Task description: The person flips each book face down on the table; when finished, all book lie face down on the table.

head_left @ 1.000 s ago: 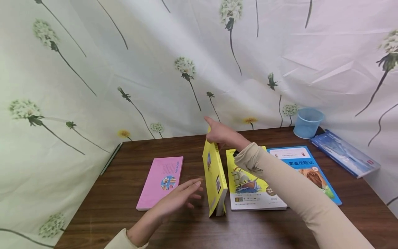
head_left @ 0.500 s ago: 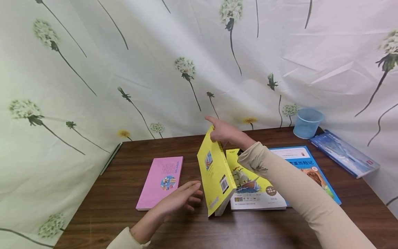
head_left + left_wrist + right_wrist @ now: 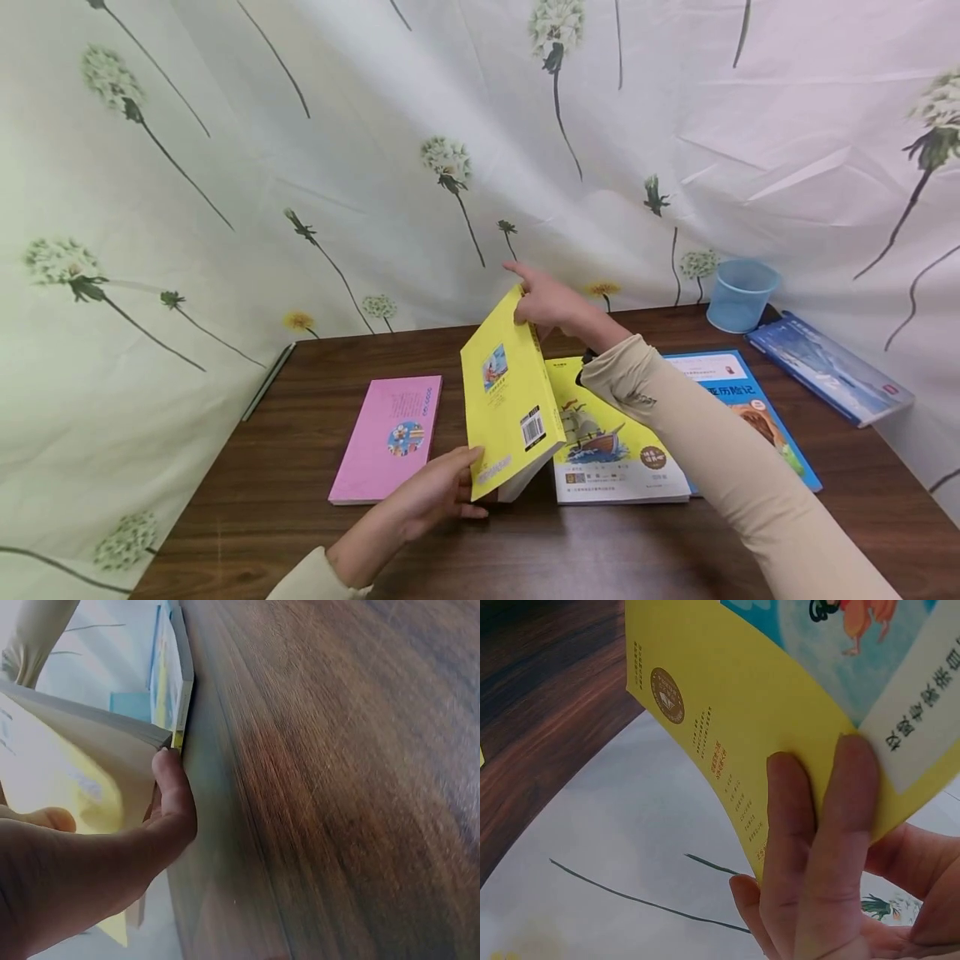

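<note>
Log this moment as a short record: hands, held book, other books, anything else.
Held book: yellow, tilted, barcode side toward the head camera
Left hand: grips it near the lower left corner
Right hand: holds its upper right corner
Left of it: pink book, flat
Right of it: ship-cover book, then blue book, both flat
Far right: light-blue bin, pale-blue book

Tilted in the centre of the head view, our yellow book [image 3: 506, 392] shows us its back cover, with a small picture above and a barcode at lower right. Our right hand [image 3: 552, 303] holds its upper right corner; our left hand [image 3: 431, 495] grips its lower left corner.
</note>
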A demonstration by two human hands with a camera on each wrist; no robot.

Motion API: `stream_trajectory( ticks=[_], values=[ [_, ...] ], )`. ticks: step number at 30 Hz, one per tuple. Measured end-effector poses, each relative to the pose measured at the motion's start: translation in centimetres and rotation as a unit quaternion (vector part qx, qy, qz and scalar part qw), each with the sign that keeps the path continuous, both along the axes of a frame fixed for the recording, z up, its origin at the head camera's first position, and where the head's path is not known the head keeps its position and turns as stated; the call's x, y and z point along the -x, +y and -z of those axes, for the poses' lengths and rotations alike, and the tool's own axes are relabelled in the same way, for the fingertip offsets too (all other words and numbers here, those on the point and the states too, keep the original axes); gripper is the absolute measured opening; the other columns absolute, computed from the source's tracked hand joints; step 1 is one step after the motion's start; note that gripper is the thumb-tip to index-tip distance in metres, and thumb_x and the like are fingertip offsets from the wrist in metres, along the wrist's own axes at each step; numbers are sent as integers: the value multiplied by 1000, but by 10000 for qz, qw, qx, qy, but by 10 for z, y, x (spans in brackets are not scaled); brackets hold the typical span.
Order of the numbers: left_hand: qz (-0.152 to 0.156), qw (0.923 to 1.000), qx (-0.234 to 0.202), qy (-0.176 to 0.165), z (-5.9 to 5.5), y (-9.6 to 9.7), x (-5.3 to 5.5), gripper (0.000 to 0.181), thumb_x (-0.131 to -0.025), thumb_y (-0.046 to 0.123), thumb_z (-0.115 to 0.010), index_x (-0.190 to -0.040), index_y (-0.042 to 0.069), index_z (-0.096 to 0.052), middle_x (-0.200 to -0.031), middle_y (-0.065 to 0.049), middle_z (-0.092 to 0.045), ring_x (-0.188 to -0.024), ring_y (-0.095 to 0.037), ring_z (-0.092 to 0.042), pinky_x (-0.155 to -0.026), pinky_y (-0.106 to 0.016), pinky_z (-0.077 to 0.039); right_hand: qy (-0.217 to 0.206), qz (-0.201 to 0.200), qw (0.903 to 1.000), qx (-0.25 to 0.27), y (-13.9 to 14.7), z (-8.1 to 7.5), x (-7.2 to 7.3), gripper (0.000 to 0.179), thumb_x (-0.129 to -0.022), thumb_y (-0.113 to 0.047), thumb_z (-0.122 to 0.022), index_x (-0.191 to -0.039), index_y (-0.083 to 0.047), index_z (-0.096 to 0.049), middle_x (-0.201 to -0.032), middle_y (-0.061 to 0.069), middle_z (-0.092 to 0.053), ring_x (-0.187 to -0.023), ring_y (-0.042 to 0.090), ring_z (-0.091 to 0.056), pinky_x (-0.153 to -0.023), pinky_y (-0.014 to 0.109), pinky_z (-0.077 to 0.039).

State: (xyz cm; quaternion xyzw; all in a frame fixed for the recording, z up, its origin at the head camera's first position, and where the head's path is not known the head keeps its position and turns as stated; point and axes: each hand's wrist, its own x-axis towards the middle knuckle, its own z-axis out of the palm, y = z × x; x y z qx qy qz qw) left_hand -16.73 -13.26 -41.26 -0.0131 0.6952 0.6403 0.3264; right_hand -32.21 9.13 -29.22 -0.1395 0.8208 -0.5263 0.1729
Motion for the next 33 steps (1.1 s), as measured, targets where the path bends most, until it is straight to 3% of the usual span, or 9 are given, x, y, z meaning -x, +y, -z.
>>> stream_trajectory(
  ticks=[5, 11, 18, 33],
  values=[
    [-68, 9992, -337, -209, 1, 0, 2, 55, -106, 45, -41, -144, 5, -41, -118, -6, -70, -104, -19, -65, -92, -44, -55, 45, 33, 9999, 106, 4, -3, -3, 96, -86, 11, -54, -161, -32, -13, -141, 18, -49, -93, 30, -71, -65, 41, -62],
    [-125, 9989, -431, -149, 2, 0, 1, 56, -105, 46, -43, -144, 6, -43, -116, -4, -70, -101, -17, -66, -94, -44, -55, -2, 113, 9995, 287, 6, -3, -5, 97, -86, 11, -55, -161, -32, -12, -144, 18, -46, -94, 32, -71, -67, 43, -62],
    [-191, 9995, -251, -55, 1, -1, -1, 58, -105, 46, -45, -143, 3, -39, -114, -5, -69, -100, -17, -64, -88, -40, -55, 13, 137, 9989, 458, 12, -1, -4, 96, -87, 11, -55, -161, -33, -13, -147, 18, -43, -95, 32, -71, -67, 42, -62],
    [-332, 9992, 32, 235, -15, -19, 1, 59, -101, 27, -54, -147, -4, -33, -105, 0, -69, -90, -13, -60, -79, -29, -50, 103, 161, 9994, 285, 31, 25, 4, 91, -89, 9, -54, -161, -30, -15, -150, 18, -41, -96, 30, -69, -63, 35, -59]
  ],
)
